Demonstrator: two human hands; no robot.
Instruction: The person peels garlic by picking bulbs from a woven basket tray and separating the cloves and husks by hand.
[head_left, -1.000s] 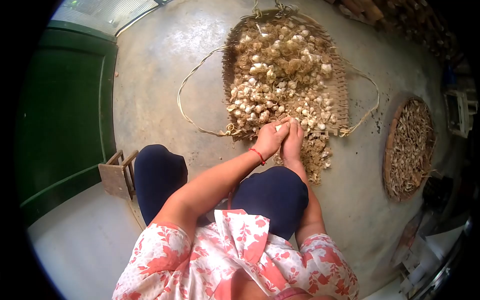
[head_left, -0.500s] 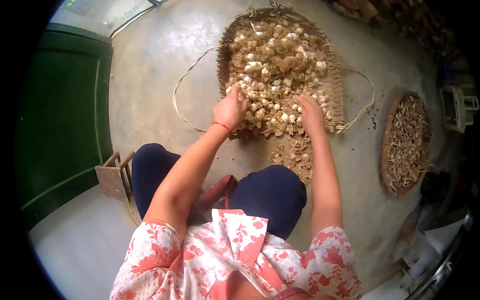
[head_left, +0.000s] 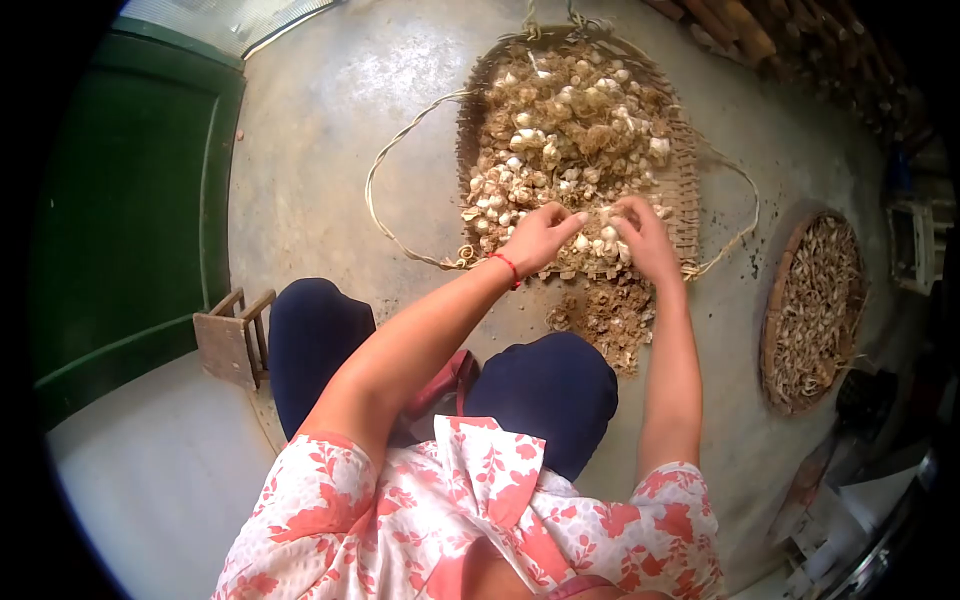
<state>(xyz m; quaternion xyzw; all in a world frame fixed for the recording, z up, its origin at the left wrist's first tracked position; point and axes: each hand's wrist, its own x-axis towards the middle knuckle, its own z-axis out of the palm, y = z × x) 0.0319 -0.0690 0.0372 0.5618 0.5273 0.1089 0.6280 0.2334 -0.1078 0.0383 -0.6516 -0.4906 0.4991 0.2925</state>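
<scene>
A woven basket tray (head_left: 686, 190) heaped with pale garlic bulbs (head_left: 497, 188) and dry brown roots lies on the floor before me. Above its front part, my left hand (head_left: 541, 238) reaches in with the thumb and fingers closed towards each other. Facing it a short gap away, my right hand (head_left: 648, 240) has its fingers bent into a pinch. What either hand grips is too small and blurred to make out. Loose brown trimmings (head_left: 610, 325) lie on the floor just below the basket's front edge.
Rope handles loop out from the basket's left (head_left: 372, 190) and right (head_left: 752, 205). A round basket (head_left: 768, 330) of dried pieces stands at right. To the left are a small wooden stool (head_left: 228, 345) and a green door (head_left: 125, 200). Stacked wood (head_left: 745, 30) fills the upper right.
My left hand has moved right, from the basket's left side towards my right hand. Both hands are now close together above the front bulbs. The view has shifted slightly.
</scene>
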